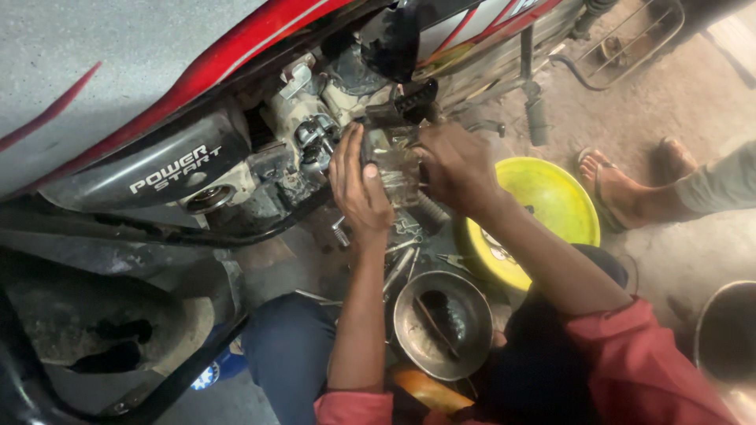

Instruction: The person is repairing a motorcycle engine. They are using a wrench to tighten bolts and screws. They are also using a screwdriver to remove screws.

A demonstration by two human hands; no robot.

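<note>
Grimy floor; hands (358, 185) (453, 165) hiding engine part (391, 161)

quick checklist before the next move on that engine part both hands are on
1. Left hand gripping the engine part: ok, its fingers wrap the part's left side.
2. Right hand on the part: ok, it holds the right side.
3. Part free of the motorcycle engine: cannot tell, the hands hide the joint.
4. Loose tools on the floor below clear of the knees: ok, they lie between the legs.
5. Metal bowl upright and within reach: ok, just below the forearms.
6. Yellow basin out of the way: ok, beside the right arm, near another person's sandalled foot.
</note>
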